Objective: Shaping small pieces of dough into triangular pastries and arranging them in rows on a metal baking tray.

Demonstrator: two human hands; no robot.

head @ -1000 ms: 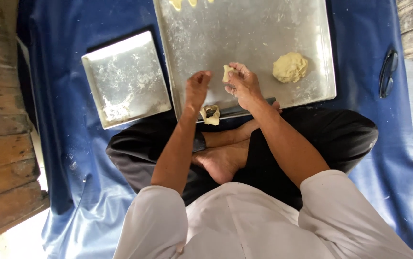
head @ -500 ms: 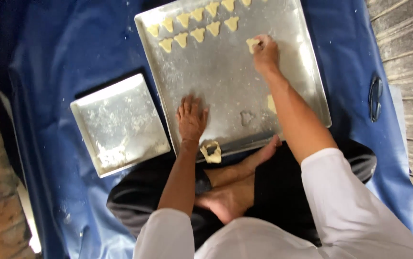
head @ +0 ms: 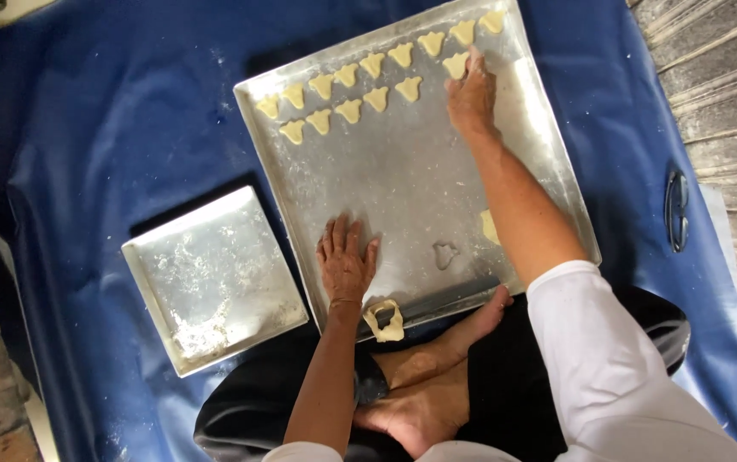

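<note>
My right hand [head: 471,94] reaches to the far end of the large metal tray [head: 402,180] and rests on a pale cut dough shape [head: 455,65]. Two rows of several such dough shapes [head: 349,109] lie along the tray's far edge. My left hand [head: 345,261] lies flat, fingers spread, on the tray's near part. A dough-coloured cutter ring [head: 384,322] sits at the tray's near edge just beside my left wrist. A lump of dough [head: 490,227] shows partly behind my right forearm.
A smaller floured square tin [head: 214,278] lies to the left on the blue sheet [head: 103,128]. A dark oval object [head: 676,210] lies on the sheet at right. Wooden boards [head: 728,85] border the right side. My crossed legs and bare feet [head: 424,393] are below the tray.
My right hand carried a dough piece from the near part of the tray to the far rows. My left hand dropped flat onto the tray. The view shifted toward the far end.
</note>
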